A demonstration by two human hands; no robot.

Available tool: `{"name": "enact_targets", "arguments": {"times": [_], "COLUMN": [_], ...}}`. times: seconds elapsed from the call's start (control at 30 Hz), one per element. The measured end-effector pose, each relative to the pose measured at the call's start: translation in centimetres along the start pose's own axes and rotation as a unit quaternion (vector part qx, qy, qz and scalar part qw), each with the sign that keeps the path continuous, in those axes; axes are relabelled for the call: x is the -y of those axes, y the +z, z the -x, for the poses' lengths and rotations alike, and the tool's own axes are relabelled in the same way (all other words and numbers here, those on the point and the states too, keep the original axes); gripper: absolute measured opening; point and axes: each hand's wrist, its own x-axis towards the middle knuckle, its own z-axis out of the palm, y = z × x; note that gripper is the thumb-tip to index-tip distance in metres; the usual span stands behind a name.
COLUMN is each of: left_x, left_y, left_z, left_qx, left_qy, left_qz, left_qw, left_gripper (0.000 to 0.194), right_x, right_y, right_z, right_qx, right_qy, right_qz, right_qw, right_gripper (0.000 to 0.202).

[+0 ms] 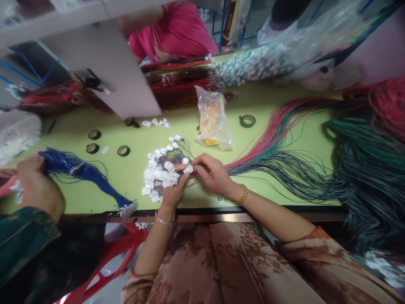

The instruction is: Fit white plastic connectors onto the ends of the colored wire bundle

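Observation:
My left hand [174, 195] is closed, with a white plastic connector [188, 169] held at its fingertips. Other white connectors [152, 174] lie clustered over and beside that hand, on the ends of thin wires. My right hand [214, 175] is closed in a pinch right at the held connector; whatever sits between its fingertips is too small to make out. From beneath the right wrist a long bundle of pink, green and dark wires [262, 156] runs off to the right.
Behind my hands stands a clear bag of small yellow parts [212, 118]. Black tape rolls [123, 150] and another tape roll [247, 121] lie on the green table [126, 185]. At left, a co-worker's hand [39, 185] is by a blue wire bundle [95, 177]. Heaped wires [363, 169] fill the right end.

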Motion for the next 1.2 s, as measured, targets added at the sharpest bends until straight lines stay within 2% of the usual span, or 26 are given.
{"name": "enact_targets", "arguments": {"times": [0.1,0.2,0.3,0.4,0.5,0.57,0.7,0.9,1.0,1.1,1.2], "left_x": [0.0,-0.3,-0.5,-0.3,0.0,0.1,0.0,-0.2,-0.3,-0.5,-0.6], "left_y": [0.1,0.1,0.1,0.1,0.0,0.0,0.0,0.1,0.2,0.2,0.2], "left_z": [0.0,0.0,0.0,0.1,0.2,0.2,0.2,0.1,0.1,0.0,0.0], "left_qx": [-0.009,-0.01,-0.008,-0.014,-0.018,-0.017,-0.016,-0.02,-0.023,-0.024,-0.024], "left_qy": [-0.012,-0.025,-0.026,-0.018,-0.015,-0.015,-0.016,-0.017,-0.025,-0.026,-0.02], "left_qz": [0.029,0.041,0.04,0.033,0.035,0.039,0.043,0.047,0.046,0.039,0.04], "left_qw": [0.999,0.999,0.999,0.999,0.999,0.999,0.999,0.999,0.998,0.999,0.999], "left_gripper": [0.019,0.019,0.018,0.017,0.017,0.017,0.017,0.017,0.017,0.018,0.019], "right_x": [0.2,0.0,-0.4,-0.7,-1.0,-1.0,-0.9,-0.8,-0.9,-1.0,-0.9], "right_y": [0.1,0.4,0.5,0.4,0.3,0.3,0.4,0.5,0.4,0.3,0.3], "right_z": [0.2,0.3,0.1,-0.2,-0.4,-0.3,-0.2,-0.4,-0.5,-0.5,-0.2], "right_qx": [-0.003,0.015,0.014,0.007,0.01,0.022,0.031,0.008,0.01,0.023,0.027], "right_qy": [0.026,0.109,0.195,0.26,0.294,0.299,0.294,0.311,0.309,0.305,0.273], "right_qz": [-0.034,-0.147,-0.279,-0.366,-0.425,-0.444,-0.457,-0.491,-0.493,-0.475,-0.415], "right_qw": [0.999,0.983,0.94,0.894,0.856,0.844,0.839,0.813,0.813,0.825,0.867], "right_gripper": [0.01,0.011,0.022,0.034,0.039,0.039,0.036,0.032,0.032,0.034,0.034]}}
